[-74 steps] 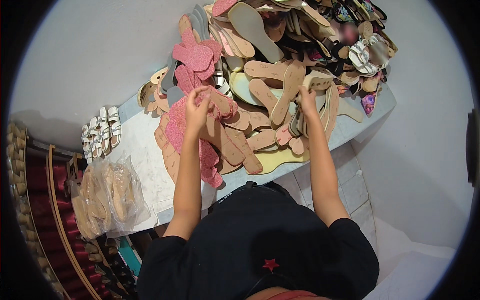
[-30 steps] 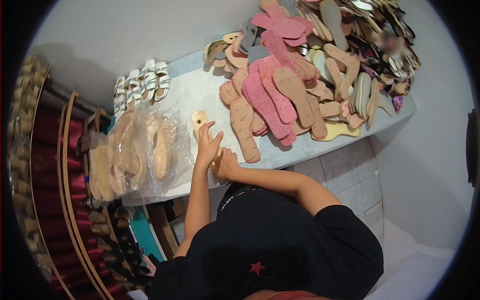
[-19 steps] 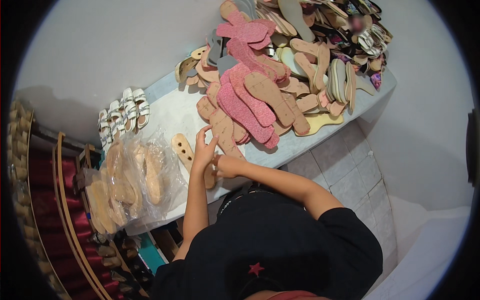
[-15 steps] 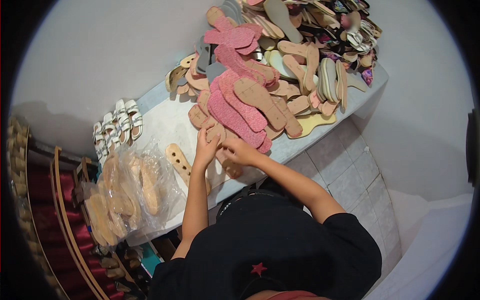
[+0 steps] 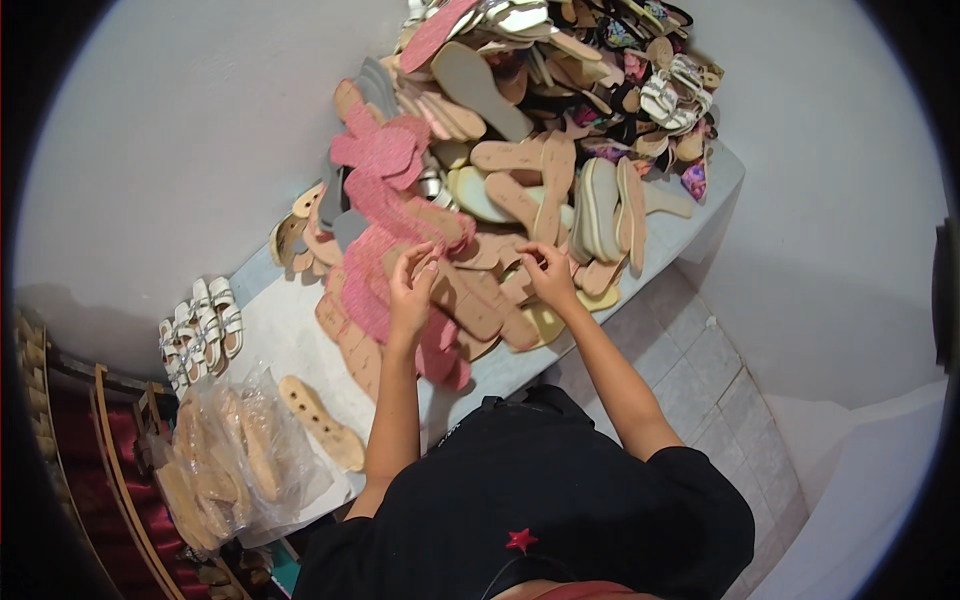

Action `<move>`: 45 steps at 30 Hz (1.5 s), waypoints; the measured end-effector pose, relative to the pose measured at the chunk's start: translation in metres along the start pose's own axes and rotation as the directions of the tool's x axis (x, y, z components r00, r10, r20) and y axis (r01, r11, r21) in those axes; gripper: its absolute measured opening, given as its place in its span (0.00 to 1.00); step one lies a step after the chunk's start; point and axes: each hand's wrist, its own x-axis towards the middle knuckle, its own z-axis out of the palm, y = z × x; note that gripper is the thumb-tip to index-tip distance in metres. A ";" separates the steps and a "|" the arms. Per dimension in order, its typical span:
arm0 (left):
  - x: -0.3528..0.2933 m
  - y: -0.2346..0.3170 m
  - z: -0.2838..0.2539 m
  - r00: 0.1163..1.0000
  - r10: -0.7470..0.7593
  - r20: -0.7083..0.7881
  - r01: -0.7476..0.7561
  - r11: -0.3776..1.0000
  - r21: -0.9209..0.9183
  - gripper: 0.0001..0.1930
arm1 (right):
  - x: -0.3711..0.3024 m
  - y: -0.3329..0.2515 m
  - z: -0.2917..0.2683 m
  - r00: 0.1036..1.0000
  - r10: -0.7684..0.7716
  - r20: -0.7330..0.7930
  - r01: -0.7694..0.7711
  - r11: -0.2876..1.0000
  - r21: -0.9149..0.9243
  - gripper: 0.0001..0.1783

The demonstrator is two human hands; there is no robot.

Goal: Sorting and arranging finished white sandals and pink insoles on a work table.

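My left hand (image 5: pixel 410 295) hovers over a pile of pink textured insoles (image 5: pixel 368 285), its fingers bent and apart, nothing visible in it. To the right, my right hand (image 5: pixel 547 277) is raised above the tan insoles with fingers curled loosely and a gap at the thumb; no held thing shows. Between and below the hands lies a large tan insole (image 5: pixel 465 305) marked with lines. Another tan insole (image 5: pixel 357 352) rests at the pile's left edge. Whether any fingertip touches the insoles is hard to tell.
A pale wooden sole with holes (image 5: pixel 322 422) lies left on the white table (image 5: pixel 275 325). Beside it are plastic-bagged soles (image 5: pixel 235 450) and white sandals (image 5: pixel 205 325). Grey insoles (image 5: pixel 598 210) and patterned sandals (image 5: pixel 612 35) heap up at the back right. A wall stands behind.
My hands have come apart and moved farther over the pile, the right one going right. The tan piece they were at is now left on the pile. The view has shifted right.
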 end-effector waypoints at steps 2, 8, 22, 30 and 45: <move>0.019 -0.008 0.027 1.000 -0.018 -0.008 0.018 0.999 -0.029 0.15 | 0.011 0.018 -0.018 1.000 0.002 -0.018 -0.001 0.999 0.035 0.08; 0.071 -0.027 0.084 0.987 0.155 0.050 -0.158 0.985 0.068 0.14 | 0.064 0.045 -0.074 0.996 0.071 0.048 -0.075 0.994 0.083 0.09; 0.135 0.017 0.116 0.977 0.180 -0.115 -0.139 0.944 0.300 0.15 | 0.273 0.058 -0.133 0.892 -0.298 -0.340 0.238 0.949 -0.208 0.19; 0.144 0.003 0.144 0.997 0.080 -0.016 -0.076 0.984 0.162 0.12 | 0.379 0.109 -0.158 0.965 -0.090 -0.246 -0.009 0.928 -0.373 0.38; 0.123 -0.016 0.134 0.998 -0.054 0.039 0.049 0.994 0.101 0.13 | 0.337 0.074 -0.157 0.774 -0.336 -0.537 0.182 0.930 -0.319 0.24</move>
